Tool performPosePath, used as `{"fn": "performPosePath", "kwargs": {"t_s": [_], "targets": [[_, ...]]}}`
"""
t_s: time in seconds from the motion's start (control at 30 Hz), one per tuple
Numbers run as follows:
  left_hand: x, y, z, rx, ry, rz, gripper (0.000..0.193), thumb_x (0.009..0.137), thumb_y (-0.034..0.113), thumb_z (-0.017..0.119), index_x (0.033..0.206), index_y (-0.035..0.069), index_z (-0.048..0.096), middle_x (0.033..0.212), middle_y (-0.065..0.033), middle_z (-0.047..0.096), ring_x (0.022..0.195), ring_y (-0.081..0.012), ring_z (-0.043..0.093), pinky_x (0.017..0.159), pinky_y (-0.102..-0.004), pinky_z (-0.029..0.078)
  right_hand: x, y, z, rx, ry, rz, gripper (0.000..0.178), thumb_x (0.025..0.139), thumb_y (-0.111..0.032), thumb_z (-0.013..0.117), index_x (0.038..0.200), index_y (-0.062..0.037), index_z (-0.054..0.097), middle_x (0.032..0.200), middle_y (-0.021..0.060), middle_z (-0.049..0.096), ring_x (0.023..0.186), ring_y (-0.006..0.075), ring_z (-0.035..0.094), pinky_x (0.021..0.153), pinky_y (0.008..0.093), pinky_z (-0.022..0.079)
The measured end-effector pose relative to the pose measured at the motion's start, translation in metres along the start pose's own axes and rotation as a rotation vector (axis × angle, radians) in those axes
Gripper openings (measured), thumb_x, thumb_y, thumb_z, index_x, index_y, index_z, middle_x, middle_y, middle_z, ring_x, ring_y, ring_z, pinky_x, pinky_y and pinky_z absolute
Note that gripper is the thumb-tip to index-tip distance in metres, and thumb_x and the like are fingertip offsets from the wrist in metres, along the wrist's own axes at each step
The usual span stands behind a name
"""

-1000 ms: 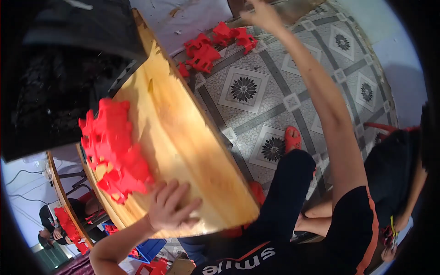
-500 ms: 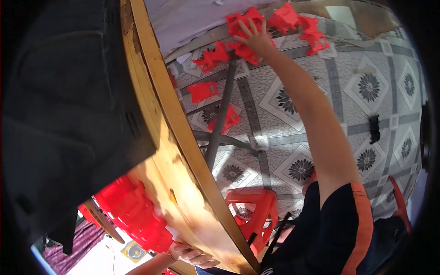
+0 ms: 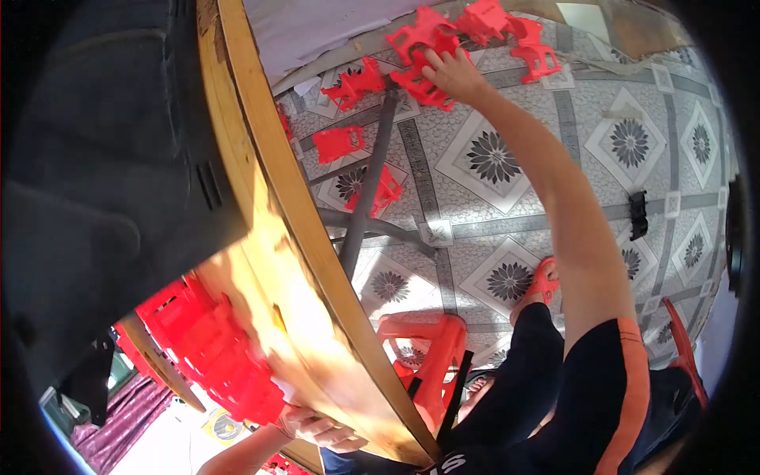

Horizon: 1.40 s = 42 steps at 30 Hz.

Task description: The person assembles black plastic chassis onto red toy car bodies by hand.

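My right arm reaches down to the floor at the far side. There my right hand (image 3: 457, 77) has its fingers bent and drawn together at a red plastic part (image 3: 427, 33) with cut-outs, in a small heap of similar ones. Part of the grip is hidden behind the hand. Another red part (image 3: 423, 91) lies just below the fingers. At the lower left, my left hand (image 3: 321, 430) rests on the wooden tabletop (image 3: 297, 348), fingers laid out along it. Beside it, a row of stacked red plastic parts (image 3: 214, 356) lies on the table.
More red parts (image 3: 339, 144) are scattered on the patterned floor (image 3: 467, 222). Grey table legs (image 3: 368, 190) cross there. A red stool (image 3: 431, 348) stands beside the table, and a black part (image 3: 638, 215) lies at right. Something large and dark (image 3: 103, 158) blocks the left.
My right hand's spread fingers have slid down off the upper red part's face and bent together at its lower side. That part has tilted. My left hand stays on the table.
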<state>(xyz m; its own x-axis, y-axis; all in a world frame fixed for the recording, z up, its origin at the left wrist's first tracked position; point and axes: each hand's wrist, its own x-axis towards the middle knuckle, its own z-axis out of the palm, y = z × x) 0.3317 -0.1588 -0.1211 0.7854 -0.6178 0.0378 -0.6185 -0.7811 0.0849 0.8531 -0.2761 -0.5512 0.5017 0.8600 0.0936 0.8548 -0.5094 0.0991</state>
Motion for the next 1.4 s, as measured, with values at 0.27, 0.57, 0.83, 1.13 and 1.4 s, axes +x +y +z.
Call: {"fn": "performPosePath", "kwargs": {"t_s": [0.27, 0.57, 0.83, 1.13, 1.4], "targets": [[0.015, -0.002, -0.001, -0.028, 0.058, -0.015, 0.035, 0.084, 0.054, 0.067, 0.116, 0.049, 0.051, 0.099, 0.0130, 0.055, 0.088, -0.0104, 0.050, 0.079, -0.0367, 0.035, -0.155, -0.058, -0.060, 0.689, -0.076, 0.709, 0.052, 0.066, -0.030, 0.084, 0.104, -0.0074, 0.057, 0.112, 0.0132, 0.053, 0.100, 0.0310, 0.058, 0.087, 0.0450, 0.045], [0.024, -0.005, -0.012, -0.082, 0.055, 0.037, 0.040, 0.084, 0.048, 0.056, 0.119, 0.030, 0.058, 0.119, -0.0031, 0.060, 0.106, -0.0215, 0.055, 0.089, -0.0411, 0.039, -0.228, -0.021, -0.389, 1.789, 0.657, 0.439, 0.065, 0.073, -0.013, 0.072, 0.132, 0.0043, 0.051, 0.119, 0.0125, 0.064, 0.107, 0.0210, 0.065, 0.093, 0.0321, 0.052], [0.018, 0.000, -0.013, -0.021, 0.035, 0.032, 0.033, 0.089, 0.051, 0.052, 0.110, 0.032, 0.069, 0.121, -0.0049, 0.060, 0.111, -0.0256, 0.051, 0.094, -0.0444, 0.040, -0.135, -0.080, -0.484, 1.763, 0.520, -0.072, 0.085, 0.081, -0.059, 0.072, 0.127, 0.0094, 0.052, 0.123, 0.0247, 0.061, 0.113, 0.0290, 0.061, 0.094, 0.0355, 0.050], [0.020, 0.000, -0.008, -0.016, 0.019, 0.058, 0.042, 0.088, 0.064, 0.050, 0.120, 0.040, 0.060, 0.117, 0.0021, 0.054, 0.105, -0.0200, 0.048, 0.095, -0.0428, 0.036, -0.126, -0.162, -0.445, 1.227, 0.994, -0.266, 0.075, 0.087, -0.045, 0.069, 0.136, 0.0055, 0.043, 0.123, 0.0229, 0.055, 0.120, 0.0322, 0.054, 0.103, 0.0472, 0.042], [0.011, -0.004, 0.000, -0.018, -0.009, 0.046, 0.038, 0.092, 0.064, 0.045, 0.124, 0.046, 0.053, 0.119, 0.0082, 0.049, 0.104, -0.0144, 0.046, 0.097, -0.0410, 0.032, -0.069, 0.040, -0.192, 0.985, 0.908, 0.677, 0.047, 0.083, -0.034, 0.077, 0.118, -0.0052, 0.060, 0.107, 0.0135, 0.066, 0.101, 0.0260, 0.065, 0.083, 0.0371, 0.053]]}}
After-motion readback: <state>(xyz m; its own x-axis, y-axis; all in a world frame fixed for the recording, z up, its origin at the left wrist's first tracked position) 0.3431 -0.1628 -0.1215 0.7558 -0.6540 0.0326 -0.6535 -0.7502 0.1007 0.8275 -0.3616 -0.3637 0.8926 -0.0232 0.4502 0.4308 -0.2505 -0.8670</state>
